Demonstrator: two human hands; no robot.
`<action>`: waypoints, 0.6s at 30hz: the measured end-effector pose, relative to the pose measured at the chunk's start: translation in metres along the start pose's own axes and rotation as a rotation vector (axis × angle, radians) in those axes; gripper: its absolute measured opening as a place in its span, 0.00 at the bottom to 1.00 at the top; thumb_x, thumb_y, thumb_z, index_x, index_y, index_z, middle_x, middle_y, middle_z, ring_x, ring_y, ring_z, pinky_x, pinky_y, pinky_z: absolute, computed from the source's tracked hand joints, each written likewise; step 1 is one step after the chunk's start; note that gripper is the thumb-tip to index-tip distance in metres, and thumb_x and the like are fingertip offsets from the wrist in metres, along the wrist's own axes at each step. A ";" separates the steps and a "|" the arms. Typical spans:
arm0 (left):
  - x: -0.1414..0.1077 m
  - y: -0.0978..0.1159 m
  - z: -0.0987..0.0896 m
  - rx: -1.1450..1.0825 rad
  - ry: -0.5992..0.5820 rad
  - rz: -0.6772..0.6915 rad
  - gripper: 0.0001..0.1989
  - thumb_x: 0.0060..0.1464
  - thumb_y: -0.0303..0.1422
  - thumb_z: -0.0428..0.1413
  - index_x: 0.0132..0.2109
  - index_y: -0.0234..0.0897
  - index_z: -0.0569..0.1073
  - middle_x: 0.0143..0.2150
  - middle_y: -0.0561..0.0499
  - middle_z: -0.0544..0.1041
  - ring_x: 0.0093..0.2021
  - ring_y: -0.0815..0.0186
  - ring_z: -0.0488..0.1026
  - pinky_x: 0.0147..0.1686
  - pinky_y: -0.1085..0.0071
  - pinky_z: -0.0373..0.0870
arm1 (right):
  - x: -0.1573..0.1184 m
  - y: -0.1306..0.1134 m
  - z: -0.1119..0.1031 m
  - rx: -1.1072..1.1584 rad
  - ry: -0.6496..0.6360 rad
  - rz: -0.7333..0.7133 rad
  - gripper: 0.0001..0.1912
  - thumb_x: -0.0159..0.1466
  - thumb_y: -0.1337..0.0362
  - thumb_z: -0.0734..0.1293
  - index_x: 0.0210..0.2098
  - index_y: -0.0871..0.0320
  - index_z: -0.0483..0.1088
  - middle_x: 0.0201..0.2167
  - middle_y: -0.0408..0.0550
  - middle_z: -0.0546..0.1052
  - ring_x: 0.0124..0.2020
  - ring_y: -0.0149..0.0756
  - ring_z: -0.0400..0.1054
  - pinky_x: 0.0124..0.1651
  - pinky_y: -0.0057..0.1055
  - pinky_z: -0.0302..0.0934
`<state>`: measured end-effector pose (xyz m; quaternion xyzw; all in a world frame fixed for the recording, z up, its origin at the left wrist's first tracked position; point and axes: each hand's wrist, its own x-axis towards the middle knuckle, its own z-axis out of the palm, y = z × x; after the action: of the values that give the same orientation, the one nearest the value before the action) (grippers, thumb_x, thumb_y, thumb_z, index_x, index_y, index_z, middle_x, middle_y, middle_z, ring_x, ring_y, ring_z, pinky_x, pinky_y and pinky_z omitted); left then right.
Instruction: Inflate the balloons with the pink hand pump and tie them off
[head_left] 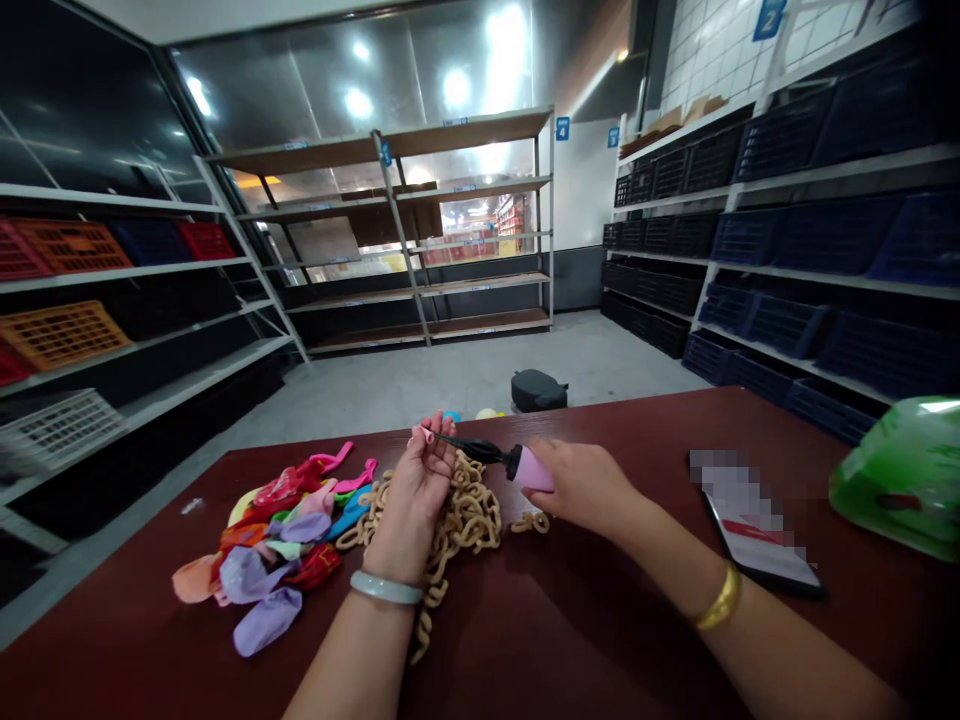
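My right hand [581, 483] is wrapped round the pink-purple barrel of a balloon hand pump [535, 469]. Its black nozzle end points left, toward my left hand [427, 475]. Palm up, my left hand pinches a small pink balloon [427, 434] at the nozzle tip; most of the balloon is hidden by the fingers. Beneath my left wrist lies a heap of tan linked loops [469, 510], with a few loose loops [530, 522] under the pump. Left of the heap is a pile of limp, deflated balloons [289, 530] in many colours.
A phone [757, 525] and a green plastic pouch [900, 480] lie on the right of the dark red table [525, 640]. Beyond its far edge a dark grey object [538, 390] sits on the floor. Shelves with crates [64, 335] line the sides.
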<state>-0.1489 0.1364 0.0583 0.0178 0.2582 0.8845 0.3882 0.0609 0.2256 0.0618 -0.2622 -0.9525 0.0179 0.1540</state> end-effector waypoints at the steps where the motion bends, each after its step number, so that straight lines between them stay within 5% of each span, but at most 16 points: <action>1: -0.002 -0.001 0.001 0.013 -0.005 0.001 0.08 0.62 0.25 0.48 0.39 0.31 0.72 0.40 0.43 0.80 0.43 0.62 0.78 0.42 0.66 0.77 | -0.001 0.000 0.001 0.001 -0.002 0.003 0.25 0.58 0.49 0.65 0.50 0.54 0.63 0.41 0.53 0.76 0.39 0.47 0.72 0.36 0.35 0.58; 18: -0.013 -0.025 0.007 0.176 -0.126 0.083 0.03 0.58 0.23 0.54 0.36 0.32 0.72 0.41 0.43 0.79 0.44 0.65 0.77 0.44 0.73 0.73 | -0.003 0.000 0.001 -0.002 -0.037 0.039 0.21 0.58 0.49 0.64 0.45 0.54 0.64 0.40 0.50 0.76 0.38 0.46 0.72 0.35 0.34 0.57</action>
<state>-0.1216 0.1445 0.0544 0.1178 0.3089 0.8708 0.3638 0.0625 0.2239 0.0602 -0.2806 -0.9499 0.0247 0.1356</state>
